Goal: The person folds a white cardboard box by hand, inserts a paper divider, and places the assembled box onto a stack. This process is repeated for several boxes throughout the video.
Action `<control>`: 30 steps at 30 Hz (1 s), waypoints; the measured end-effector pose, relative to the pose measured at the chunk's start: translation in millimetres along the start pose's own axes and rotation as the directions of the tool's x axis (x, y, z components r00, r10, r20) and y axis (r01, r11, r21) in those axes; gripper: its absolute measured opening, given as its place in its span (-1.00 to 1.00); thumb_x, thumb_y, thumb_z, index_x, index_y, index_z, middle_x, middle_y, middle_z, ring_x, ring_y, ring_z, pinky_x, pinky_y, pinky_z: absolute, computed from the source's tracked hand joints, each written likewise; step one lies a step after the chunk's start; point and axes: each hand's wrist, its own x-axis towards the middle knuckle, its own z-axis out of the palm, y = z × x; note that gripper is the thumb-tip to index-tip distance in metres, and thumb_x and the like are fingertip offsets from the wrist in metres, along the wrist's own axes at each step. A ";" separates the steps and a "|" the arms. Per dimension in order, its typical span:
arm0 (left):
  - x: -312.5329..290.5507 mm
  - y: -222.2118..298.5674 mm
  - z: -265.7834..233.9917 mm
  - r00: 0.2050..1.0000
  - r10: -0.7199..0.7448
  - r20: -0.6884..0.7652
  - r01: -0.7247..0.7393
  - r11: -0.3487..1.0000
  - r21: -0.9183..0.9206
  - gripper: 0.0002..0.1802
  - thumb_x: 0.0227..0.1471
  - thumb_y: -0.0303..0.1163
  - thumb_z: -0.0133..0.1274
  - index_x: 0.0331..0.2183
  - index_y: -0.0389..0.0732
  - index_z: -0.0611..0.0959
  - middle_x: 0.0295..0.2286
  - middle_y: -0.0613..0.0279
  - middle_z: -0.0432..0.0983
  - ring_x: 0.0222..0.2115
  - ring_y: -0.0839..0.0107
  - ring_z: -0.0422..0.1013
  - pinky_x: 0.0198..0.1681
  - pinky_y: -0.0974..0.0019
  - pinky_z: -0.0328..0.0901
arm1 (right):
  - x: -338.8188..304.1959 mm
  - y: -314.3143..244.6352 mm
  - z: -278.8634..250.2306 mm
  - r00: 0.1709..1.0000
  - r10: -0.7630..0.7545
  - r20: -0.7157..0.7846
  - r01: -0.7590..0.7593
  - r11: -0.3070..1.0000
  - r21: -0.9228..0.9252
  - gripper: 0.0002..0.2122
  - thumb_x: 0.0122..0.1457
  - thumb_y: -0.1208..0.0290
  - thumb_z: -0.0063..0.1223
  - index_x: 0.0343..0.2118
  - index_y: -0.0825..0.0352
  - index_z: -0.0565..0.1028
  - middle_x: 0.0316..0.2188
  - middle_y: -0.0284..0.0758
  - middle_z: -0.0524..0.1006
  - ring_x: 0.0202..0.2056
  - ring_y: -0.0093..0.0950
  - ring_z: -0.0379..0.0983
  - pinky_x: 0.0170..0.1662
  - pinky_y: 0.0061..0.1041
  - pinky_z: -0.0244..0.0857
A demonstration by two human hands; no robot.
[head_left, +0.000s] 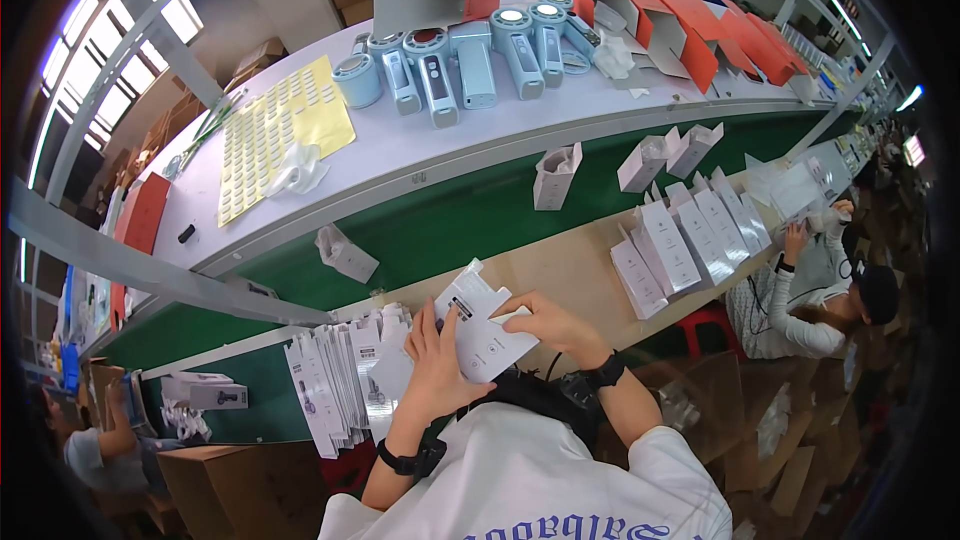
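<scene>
The white carton is just right of the row of flat cartons, held above the near edge of the tan table. The left hand, the nearer one to that row, lays its fingers spread across the carton's printed face, with the thumb apart from them at the lower edge. The right hand, farther right of the row, seems to pinch a flap at the carton's side between thumb and bent fingers; what its other fingertips do underneath, I cannot tell.

The likeliest trouble is a creased or torn flap: thin card would give way if the right fingers push while the left palm presses the panel flat. Too light a left grip could instead let the glossy-looking board twist or slip toward the lap. The left forearm passes right beside the row, so an elbow swinging outward could tip those loosely leaning cartons sideways. The upright open cartons, well to the right of the row, stand close together; a wide right-hand sweep might topple one into its neighbours.
</scene>
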 end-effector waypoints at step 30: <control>10.9 -5.9 42.4 0.881 -0.059 -0.469 -0.006 0.991 -0.135 0.07 -0.53 -0.45 0.37 0.10 -0.36 0.22 0.11 -0.30 -0.09 0.12 -0.17 -0.03 0.16 -0.09 -0.10 | -19.4 15.4 59.0 0.948 -0.237 -0.214 0.319 0.755 0.573 -0.48 0.20 0.16 -0.01 0.13 0.35 0.18 -0.06 -0.21 0.40 -0.06 -0.45 0.37 -0.02 -0.41 0.29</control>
